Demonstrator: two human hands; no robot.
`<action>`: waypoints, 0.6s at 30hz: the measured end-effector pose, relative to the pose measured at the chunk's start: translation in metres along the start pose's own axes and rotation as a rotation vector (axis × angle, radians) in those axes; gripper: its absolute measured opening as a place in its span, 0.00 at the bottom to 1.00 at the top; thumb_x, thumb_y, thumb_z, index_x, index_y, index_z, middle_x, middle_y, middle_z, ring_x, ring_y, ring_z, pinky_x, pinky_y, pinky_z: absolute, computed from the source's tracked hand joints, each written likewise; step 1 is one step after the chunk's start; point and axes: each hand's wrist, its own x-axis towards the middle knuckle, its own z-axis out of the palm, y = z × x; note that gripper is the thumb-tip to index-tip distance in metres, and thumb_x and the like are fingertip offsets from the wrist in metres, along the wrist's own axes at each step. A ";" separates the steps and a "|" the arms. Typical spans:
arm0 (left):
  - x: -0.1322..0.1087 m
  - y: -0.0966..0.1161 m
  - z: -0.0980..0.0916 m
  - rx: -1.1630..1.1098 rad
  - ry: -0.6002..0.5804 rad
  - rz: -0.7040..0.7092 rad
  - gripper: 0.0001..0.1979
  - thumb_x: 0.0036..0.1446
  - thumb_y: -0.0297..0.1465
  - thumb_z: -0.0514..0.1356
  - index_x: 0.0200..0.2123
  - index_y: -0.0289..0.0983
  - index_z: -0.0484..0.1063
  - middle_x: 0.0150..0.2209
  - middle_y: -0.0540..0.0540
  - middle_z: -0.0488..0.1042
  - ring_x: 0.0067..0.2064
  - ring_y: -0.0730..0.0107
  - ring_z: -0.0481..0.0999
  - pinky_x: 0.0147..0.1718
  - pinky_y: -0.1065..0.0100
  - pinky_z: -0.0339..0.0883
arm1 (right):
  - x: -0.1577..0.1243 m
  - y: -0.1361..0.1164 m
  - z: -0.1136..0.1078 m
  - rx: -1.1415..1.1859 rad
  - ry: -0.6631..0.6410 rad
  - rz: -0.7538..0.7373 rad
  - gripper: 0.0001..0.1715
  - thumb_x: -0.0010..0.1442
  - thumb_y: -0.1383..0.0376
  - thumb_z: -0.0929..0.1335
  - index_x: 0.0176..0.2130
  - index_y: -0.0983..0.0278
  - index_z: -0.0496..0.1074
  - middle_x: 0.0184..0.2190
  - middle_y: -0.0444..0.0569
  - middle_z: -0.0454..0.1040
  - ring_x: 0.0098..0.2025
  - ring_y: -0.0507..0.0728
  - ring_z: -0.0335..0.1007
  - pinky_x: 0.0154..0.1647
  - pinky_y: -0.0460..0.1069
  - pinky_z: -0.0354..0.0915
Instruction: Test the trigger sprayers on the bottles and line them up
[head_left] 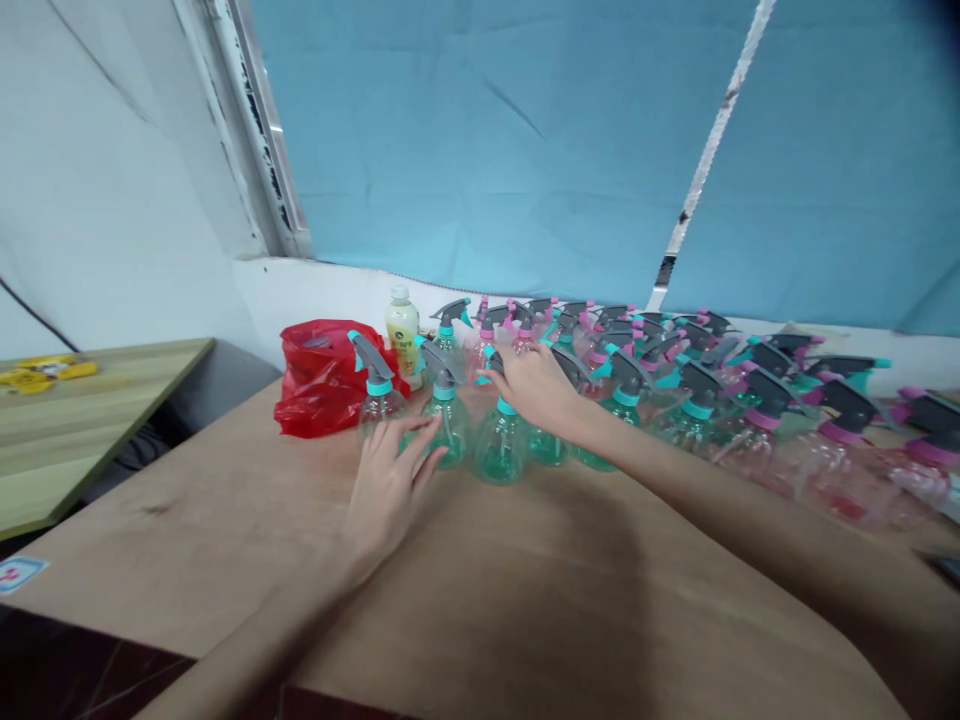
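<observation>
Wrapped over the grey-and-teal spray head of a green spray bottle [501, 455] is my right hand [541, 388]; that bottle stands upright on the table, its head partly hidden by my fingers. My left hand [390, 485] is open, thumb apart from the fingers, which hide the lower part of the leftmost spray bottle [379, 390]. Just right of those fingers stands another green spray bottle [445, 415]; whether they touch either bottle I cannot tell.
Many upright spray bottles, green with teal collars and pink with pink collars [844, 430], crowd the wooden table [225, 560] toward the right. A red plastic bag [319, 385] and a yellowish drink bottle [403, 325] stand at left. Blue cloth [487, 150] hangs behind.
</observation>
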 end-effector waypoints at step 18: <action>-0.025 0.107 0.039 -0.567 -0.479 -0.316 0.43 0.50 0.46 0.65 0.63 0.41 0.48 0.58 0.37 0.62 0.58 0.45 0.63 0.51 0.45 0.61 | -0.104 0.013 -0.059 0.198 -0.046 -0.066 0.27 0.67 0.59 0.57 0.59 0.72 0.60 0.32 0.57 0.78 0.34 0.62 0.73 0.38 0.54 0.62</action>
